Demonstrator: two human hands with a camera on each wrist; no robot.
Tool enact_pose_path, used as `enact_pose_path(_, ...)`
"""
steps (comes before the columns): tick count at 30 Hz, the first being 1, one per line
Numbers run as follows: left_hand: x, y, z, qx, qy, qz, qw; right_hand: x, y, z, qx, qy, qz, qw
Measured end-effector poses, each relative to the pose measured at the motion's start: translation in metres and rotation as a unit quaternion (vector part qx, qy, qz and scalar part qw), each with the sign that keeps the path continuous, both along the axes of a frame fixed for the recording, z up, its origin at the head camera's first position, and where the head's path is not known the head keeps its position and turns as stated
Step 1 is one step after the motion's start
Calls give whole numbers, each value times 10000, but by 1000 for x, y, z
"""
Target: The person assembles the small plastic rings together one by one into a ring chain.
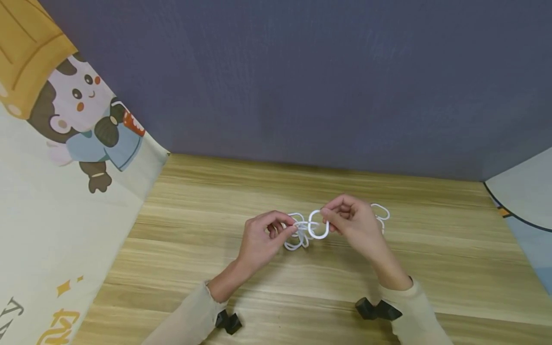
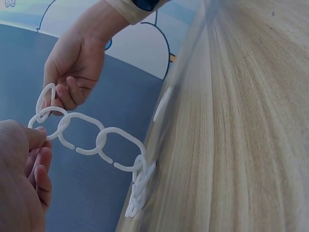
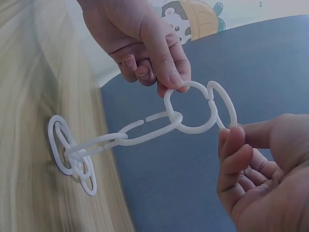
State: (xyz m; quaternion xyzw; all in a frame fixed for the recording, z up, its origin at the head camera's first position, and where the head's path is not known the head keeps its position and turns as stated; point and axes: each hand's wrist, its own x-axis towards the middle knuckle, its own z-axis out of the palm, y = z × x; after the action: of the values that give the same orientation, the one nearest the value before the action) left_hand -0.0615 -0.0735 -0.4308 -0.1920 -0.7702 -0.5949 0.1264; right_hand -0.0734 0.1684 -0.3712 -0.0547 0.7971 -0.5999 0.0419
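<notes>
A chain of white plastic links [image 2: 86, 134] hangs from my left hand [image 1: 264, 239] down to the table, where its lower links lie bunched [image 3: 72, 154]. My left thumb and finger pinch the chain's top link [image 3: 190, 129], which has a small gap in its side. My right hand [image 1: 355, 225] pinches another white link [image 1: 318, 224] between thumb and finger. In the right wrist view this link passes by the gap of the top link and appears hooked through it. Both hands are held above the table, close together.
More loose white links [image 1: 381, 212] lie on the wooden table [image 1: 207, 201] behind the right hand. A dark blue panel [image 1: 302, 86] rises along the table's far edge. A printed wall with a cartoon figure [image 1: 95, 120] stands at the left.
</notes>
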Motion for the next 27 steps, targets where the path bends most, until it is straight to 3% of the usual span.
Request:
enact_pose_path(13, 1, 1, -2, 30, 97, -56, 9999, -2, -1, -5, 38, 154, -21, 9999)
enact_pose_path(27, -6, 6, 0, 276, 65, 258, 9993, -15, 8, -2, -355, -231, -104, 9990)
